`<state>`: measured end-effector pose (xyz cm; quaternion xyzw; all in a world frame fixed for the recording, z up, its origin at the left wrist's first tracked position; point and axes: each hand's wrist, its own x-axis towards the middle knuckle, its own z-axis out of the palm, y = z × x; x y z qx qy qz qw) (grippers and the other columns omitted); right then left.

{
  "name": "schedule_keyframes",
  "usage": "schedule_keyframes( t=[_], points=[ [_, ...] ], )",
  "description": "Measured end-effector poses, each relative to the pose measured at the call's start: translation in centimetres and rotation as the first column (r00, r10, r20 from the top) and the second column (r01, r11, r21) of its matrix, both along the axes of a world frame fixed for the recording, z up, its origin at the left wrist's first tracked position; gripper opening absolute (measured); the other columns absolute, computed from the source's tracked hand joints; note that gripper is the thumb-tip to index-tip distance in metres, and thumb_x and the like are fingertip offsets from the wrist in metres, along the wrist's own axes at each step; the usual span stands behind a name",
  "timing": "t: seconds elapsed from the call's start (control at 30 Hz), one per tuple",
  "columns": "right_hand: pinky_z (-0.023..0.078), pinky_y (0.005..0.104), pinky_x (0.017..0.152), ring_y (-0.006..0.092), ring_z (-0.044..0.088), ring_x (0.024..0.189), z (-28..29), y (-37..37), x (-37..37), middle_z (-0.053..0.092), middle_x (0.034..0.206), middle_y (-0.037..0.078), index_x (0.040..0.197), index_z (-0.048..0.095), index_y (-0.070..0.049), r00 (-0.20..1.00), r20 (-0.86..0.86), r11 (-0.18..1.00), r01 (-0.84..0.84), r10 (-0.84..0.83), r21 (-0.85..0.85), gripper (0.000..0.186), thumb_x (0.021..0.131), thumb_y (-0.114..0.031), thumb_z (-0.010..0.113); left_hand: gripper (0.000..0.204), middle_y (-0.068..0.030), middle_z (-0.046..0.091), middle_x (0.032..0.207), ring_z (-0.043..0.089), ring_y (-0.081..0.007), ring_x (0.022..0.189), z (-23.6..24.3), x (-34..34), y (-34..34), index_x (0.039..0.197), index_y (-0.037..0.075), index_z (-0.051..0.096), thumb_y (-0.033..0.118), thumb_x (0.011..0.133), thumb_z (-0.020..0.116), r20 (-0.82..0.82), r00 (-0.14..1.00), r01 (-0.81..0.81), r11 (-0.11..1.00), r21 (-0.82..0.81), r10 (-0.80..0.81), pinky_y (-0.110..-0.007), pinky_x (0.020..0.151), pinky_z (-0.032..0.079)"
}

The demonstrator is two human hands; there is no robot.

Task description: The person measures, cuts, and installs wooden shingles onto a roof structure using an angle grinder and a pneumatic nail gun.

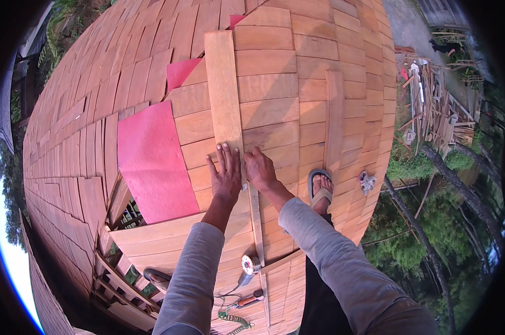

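A pale wooden board (pixel 222 84) lies lengthwise over the rows of wooden shingles (pixel 269 84) on a sloping roof. My left hand (pixel 226 176) is spread flat on its near end, fingers pointing away from me. Close by on the right, my right hand (pixel 259 168) is closed at the board's right edge; whatever its fingers grip is hidden. From below the hands a narrow wooden strip (pixel 257 223) runs back toward me.
A pink sheet (pixel 157 162) covers part of the roof at left, beside an opening in the frame. Nearer me lie a disc power tool (pixel 249 264), an orange-black tool (pixel 248 300) and a green coiled hose (pixel 236 319). My sandalled foot (pixel 321 188) stands right, near the roof edge.
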<state>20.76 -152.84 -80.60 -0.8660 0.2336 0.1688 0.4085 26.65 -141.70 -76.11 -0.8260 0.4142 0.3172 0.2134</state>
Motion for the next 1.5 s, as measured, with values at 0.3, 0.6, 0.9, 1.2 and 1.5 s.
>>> schedule_keyframes(
  t=[0.3, 0.6, 0.9, 1.2, 1.5],
  points=[
    [0.055, 0.0437, 0.068, 0.0322, 0.067, 0.075, 21.9, -1.4, -15.8, 0.061, 0.080, 0.012, 0.090, 0.068, -0.005, 0.991, -0.083, 0.853, 0.130, -0.102, 0.505, 0.005, 0.088, -0.008, 0.072, 0.102, -0.0287, 0.014, 0.168, 0.012, -0.0483, 0.155, -0.3, -0.9, 0.7, 0.158, 0.007, 0.032, 0.039, 0.077, 0.086, 0.013, 0.966, -0.251, 0.943, -0.218, 0.260, -0.060, 0.123, 0.020],
    [0.057, 0.0449, 0.069, 0.0344, 0.070, 0.078, 24.1, 4.0, -27.4, 0.065, 0.086, 0.013, 0.099, 0.069, -0.009, 0.953, -0.274, 0.816, 0.055, 0.129, 0.575, 0.010, 0.093, -0.017, 0.066, 0.084, -0.0228, 0.028, 0.159, 0.038, -0.0431, 0.137, -1.2, 0.2, -3.7, 0.143, 0.011, 0.042, 0.014, 0.069, 0.080, 0.080, 0.618, -0.618, 0.546, -0.566, 0.782, -0.056, 0.110, 0.034],
    [0.055, 0.0433, 0.069, 0.0319, 0.070, 0.082, 22.4, 4.6, -28.6, 0.067, 0.090, 0.011, 0.096, 0.068, -0.011, 0.962, -0.268, 0.876, 0.093, 0.042, 0.473, 0.007, 0.091, -0.016, 0.070, 0.085, -0.0180, 0.046, 0.135, 0.046, -0.0296, 0.125, 12.0, -0.1, 9.0, 0.148, -0.003, 0.036, 0.006, 0.069, 0.066, -0.291, 0.561, -0.603, 0.141, -0.785, 0.775, -0.044, 0.105, 0.041],
    [0.055, 0.0490, 0.074, 0.0346, 0.070, 0.088, 20.6, 5.3, -29.8, 0.068, 0.091, 0.014, 0.099, 0.067, -0.010, 0.957, -0.289, 0.898, 0.153, -0.030, 0.413, 0.012, 0.095, -0.020, 0.063, 0.081, -0.0132, 0.044, 0.133, 0.046, -0.0221, 0.121, 20.2, -14.5, 13.9, 0.146, -0.001, 0.040, 0.009, 0.070, 0.065, -0.600, 0.141, -0.716, -0.338, -0.611, 0.787, -0.036, 0.101, 0.042],
    [0.058, 0.0337, 0.066, 0.0189, 0.072, 0.073, 18.3, 4.4, -29.3, 0.072, 0.089, 0.012, 0.126, 0.059, -0.007, 0.739, -0.568, 0.571, 0.657, -0.361, 0.492, 0.025, 0.102, -0.014, 0.057, 0.079, -0.0103, 0.049, 0.133, 0.050, -0.0201, 0.123, 26.6, -17.2, 11.1, 0.144, -0.001, 0.043, 0.016, 0.072, 0.073, -0.782, 0.074, -0.775, -0.458, -0.436, 0.619, -0.037, 0.104, 0.044]
  ],
)
